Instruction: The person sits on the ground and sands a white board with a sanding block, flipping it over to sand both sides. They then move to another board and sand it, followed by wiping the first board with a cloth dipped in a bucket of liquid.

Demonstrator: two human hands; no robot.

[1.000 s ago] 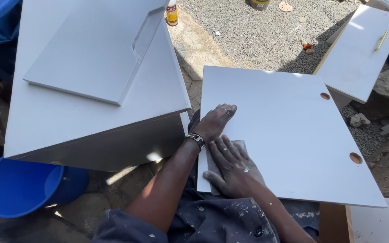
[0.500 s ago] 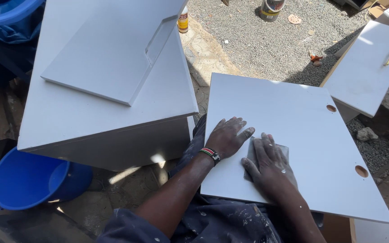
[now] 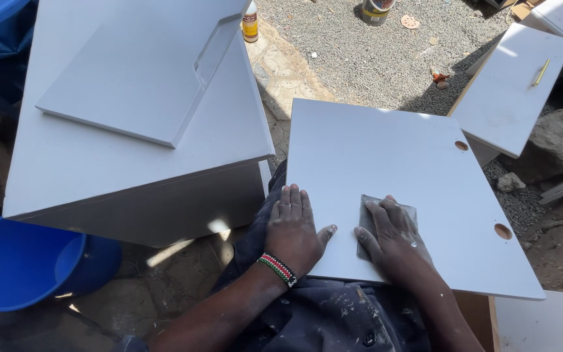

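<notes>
A white square panel (image 3: 399, 156) with two round holes near its right edge lies across my lap. My left hand (image 3: 293, 229), with a beaded band at the wrist, lies flat on the panel's near left corner, fingers together. My right hand (image 3: 391, 236) presses a grey sheet of sandpaper (image 3: 367, 218) flat against the panel close to its near edge. The sheet shows only at the hand's left and top sides.
A white cabinet (image 3: 125, 163) stands at the left with a loose notched panel (image 3: 131, 72) on top. A blue bucket (image 3: 27, 264) sits below it. A white door with a brass handle (image 3: 513, 91), a rock (image 3: 558, 146), a bottle (image 3: 250, 23) and a tin (image 3: 374, 10) lie on the gravel beyond.
My right hand and the sandpaper have slid to the right along the panel's near edge. My left hand has stayed at the left corner, flattening onto it.
</notes>
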